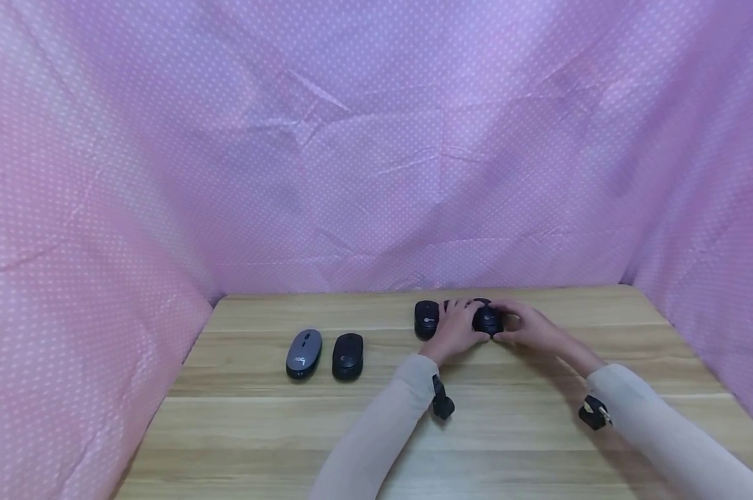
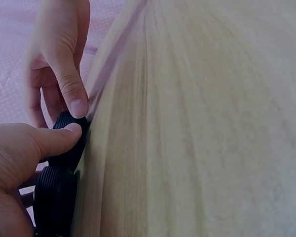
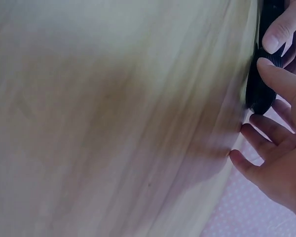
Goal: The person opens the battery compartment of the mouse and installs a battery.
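Note:
A black mouse [image 1: 488,319] sits at the right end of a row near the table's back edge, between both hands. My left hand [image 1: 456,330] grips it from the left, thumb at its near end and forefinger at its far end. From the other side my right hand [image 1: 529,328] holds it in the same way; the right thumb [image 3: 271,69] lies on its ribbed near end. Under the left hand another black mouse [image 2: 55,200] is mostly hidden in the head view. Just left of that hand stands a black mouse with a white logo [image 1: 426,319].
Farther left on the wooden table [image 1: 257,430] lie a grey mouse with white lettering [image 1: 304,354] and a black mouse [image 1: 348,357]. A pink dotted cloth [image 1: 376,173] hangs behind the table and at both sides.

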A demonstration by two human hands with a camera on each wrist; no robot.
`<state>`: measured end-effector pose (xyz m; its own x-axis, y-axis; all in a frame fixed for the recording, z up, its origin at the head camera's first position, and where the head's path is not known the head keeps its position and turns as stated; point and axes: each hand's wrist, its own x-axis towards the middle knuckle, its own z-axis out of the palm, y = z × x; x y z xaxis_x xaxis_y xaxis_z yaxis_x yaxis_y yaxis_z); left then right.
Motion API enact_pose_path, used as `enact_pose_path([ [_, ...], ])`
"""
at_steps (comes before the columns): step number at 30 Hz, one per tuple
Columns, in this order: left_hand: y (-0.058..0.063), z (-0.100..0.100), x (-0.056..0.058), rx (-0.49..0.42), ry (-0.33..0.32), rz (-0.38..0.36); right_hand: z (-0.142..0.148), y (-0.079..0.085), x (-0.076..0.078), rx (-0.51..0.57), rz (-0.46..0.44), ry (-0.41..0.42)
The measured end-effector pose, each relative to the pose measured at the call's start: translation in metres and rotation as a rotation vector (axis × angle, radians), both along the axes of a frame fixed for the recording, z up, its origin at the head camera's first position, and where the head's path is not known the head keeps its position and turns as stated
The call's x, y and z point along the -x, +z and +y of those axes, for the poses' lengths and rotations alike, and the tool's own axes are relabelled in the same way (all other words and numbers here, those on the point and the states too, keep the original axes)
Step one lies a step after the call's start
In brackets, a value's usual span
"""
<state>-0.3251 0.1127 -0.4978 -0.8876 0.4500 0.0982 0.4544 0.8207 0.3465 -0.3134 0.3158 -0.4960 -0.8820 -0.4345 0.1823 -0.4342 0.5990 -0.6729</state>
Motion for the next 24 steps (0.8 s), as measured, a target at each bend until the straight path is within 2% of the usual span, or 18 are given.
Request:
enact_pose_path([
  [7,0.000,-0.001,0.001,0.002,-0.012,-0.003,-0.005,0.007,-0.002,-0.033,0.013,-0.017],
  [15,0.000,-0.002,0.003,0.037,-0.044,-0.023,-0.002,0.007,0.003,-0.065,0.010,-0.006],
  [19,0.000,-0.005,0.003,0.001,-0.057,-0.024,-0.002,0.011,0.005,-0.082,-0.034,0.003],
  [24,0.003,-0.014,0.003,-0.094,-0.030,-0.038,-0.007,0.022,0.009,-0.089,-0.077,-0.043],
])
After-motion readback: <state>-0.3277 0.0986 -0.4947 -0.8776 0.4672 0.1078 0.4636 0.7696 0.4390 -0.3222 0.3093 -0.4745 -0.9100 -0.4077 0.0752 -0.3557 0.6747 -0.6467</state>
